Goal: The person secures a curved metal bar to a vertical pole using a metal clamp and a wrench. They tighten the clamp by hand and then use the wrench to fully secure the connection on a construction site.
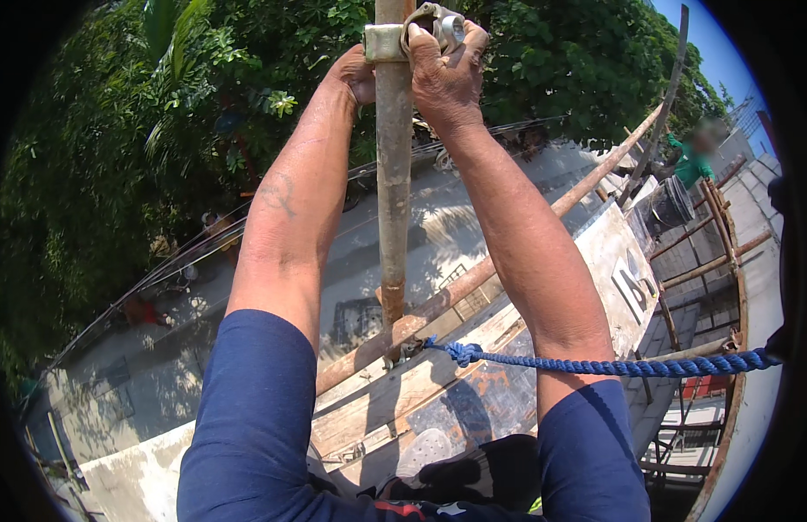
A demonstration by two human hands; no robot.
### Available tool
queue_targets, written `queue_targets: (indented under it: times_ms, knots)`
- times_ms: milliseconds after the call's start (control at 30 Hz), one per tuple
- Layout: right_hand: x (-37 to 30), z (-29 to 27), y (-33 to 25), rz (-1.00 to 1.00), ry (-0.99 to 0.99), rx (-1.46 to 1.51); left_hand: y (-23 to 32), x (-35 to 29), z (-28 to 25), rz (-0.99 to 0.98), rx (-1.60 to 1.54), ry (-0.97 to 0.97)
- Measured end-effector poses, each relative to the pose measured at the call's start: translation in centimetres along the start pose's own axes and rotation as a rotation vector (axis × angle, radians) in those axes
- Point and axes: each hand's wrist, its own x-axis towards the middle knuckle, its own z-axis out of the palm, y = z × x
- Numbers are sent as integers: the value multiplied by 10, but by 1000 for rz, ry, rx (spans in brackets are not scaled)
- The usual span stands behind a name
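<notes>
Both my arms reach up to an upright scaffold pole [393, 165], which is grey and worn with a rusty lower end. A metal scaffold clamp [384, 43] sits around it near the top of the view. My right hand [447, 83] grips the clamp's open, ring-shaped half, with the thumb on its near side. On the other side, my left hand [356, 75] is curled against the back of the clamp and the pole; its fingertips are partly hidden. A blue rope [612, 365] runs from the pole's foot toward the right, passing across my right arm.
A rusty horizontal pipe [447, 296] crosses behind the upright pole. Below lie wooden planks [377, 435] with my shoe [425, 451] on them. At right are a pale marked board [616, 270], a dark bucket [673, 202], more scaffold poles and a person in green [695, 163]. Trees stand beyond.
</notes>
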Motion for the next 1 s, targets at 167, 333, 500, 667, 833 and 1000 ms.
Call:
queue_targets:
  times_ms: [167,333,500,667,833,1000]
  knots:
    - [2,-5,-11,291,71,330,15,8,-9,-94,218,141]
    - [3,-3,-17,487,65,556,22,4,-2,-70,222,209]
    - [4,1,-12,482,92,582,-3,-11,11,105,-110,173]
    - [2,2,-11,477,80,592,-28,-7,17,242,-291,85]
    - [2,0,-13,514,65,632,-23,-11,6,82,-108,149]
    - [3,-3,-14,501,41,610,-9,-14,-2,-5,-12,187]
